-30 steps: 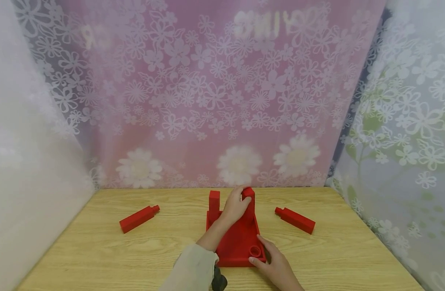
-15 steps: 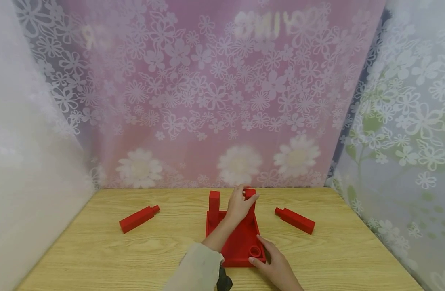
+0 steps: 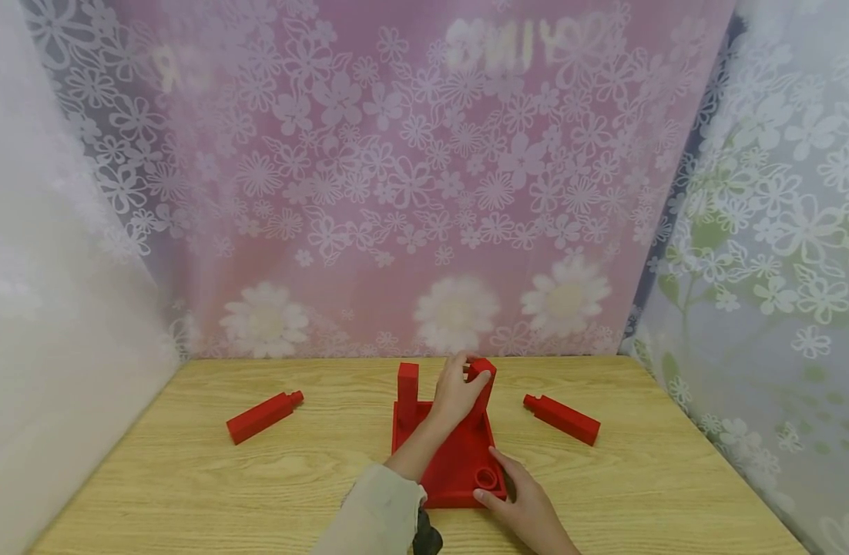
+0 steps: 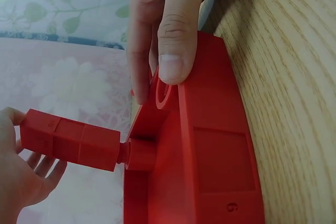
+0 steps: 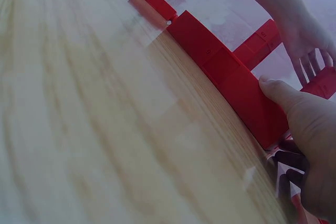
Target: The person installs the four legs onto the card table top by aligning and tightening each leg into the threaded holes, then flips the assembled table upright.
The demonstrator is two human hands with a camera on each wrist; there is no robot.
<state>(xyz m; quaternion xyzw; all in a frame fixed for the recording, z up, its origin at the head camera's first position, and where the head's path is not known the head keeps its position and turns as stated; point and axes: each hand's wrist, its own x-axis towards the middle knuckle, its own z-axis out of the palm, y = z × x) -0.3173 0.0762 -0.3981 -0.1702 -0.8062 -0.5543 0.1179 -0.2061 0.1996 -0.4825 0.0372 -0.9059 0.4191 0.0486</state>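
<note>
My left hand (image 3: 455,393) reaches over a red square tray-like panel (image 3: 455,462) and grips the top of a red square leg (image 3: 485,365) at the back right corner. In the left wrist view the leg's narrow neck meets a round socket (image 4: 142,155), with the leg slightly tilted. My right hand (image 3: 525,501) holds the panel's front right corner, thumb (image 4: 173,59) on the outer rim beside a ring-shaped socket (image 3: 485,478). Another red leg (image 3: 408,385) stands upright at the back left corner. My left forearm hides the panel's front left part.
Two loose red legs with narrow ends lie on the wood-grain table (image 3: 293,486), one leg (image 3: 261,418) on the left and one leg (image 3: 563,419) on the right. Behind the table hangs a pink flowered curtain (image 3: 411,193); pale curtains close both sides.
My left hand has shifted right and its grip on the leg has changed. The leg's top has turned and now leans slightly right. My right hand and the panel have stayed in place.
</note>
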